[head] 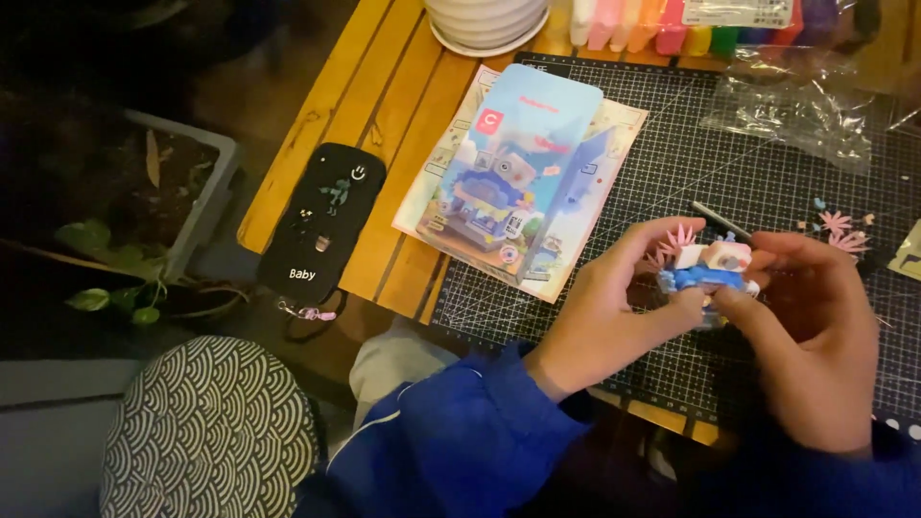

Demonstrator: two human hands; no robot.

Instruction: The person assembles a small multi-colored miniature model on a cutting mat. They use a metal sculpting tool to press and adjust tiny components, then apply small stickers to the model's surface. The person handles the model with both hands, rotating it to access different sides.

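Both hands hold a small toy model [712, 269] of blue, white and pink building bricks just above a black cutting mat [672, 173]. My left hand [609, 317] grips its left side with thumb and fingers. My right hand [815, 336] pinches its right side from below and behind. Both arms wear blue sleeves. Pink leaf-shaped pieces [837, 230] lie loose on the mat to the right of the model. A thin grey tool [721, 221] rests on the mat just behind my fingers.
A colourful box on an instruction sheet [523, 177] lies at the mat's left edge on the wooden slat table [336, 105]. A black phone [321, 223] hangs over the table's left edge. Clear plastic bags [791, 105], coloured clay sticks [672, 24] and a white bowl [484, 24] sit at the back. A planter [182, 192] stands on the floor at left.
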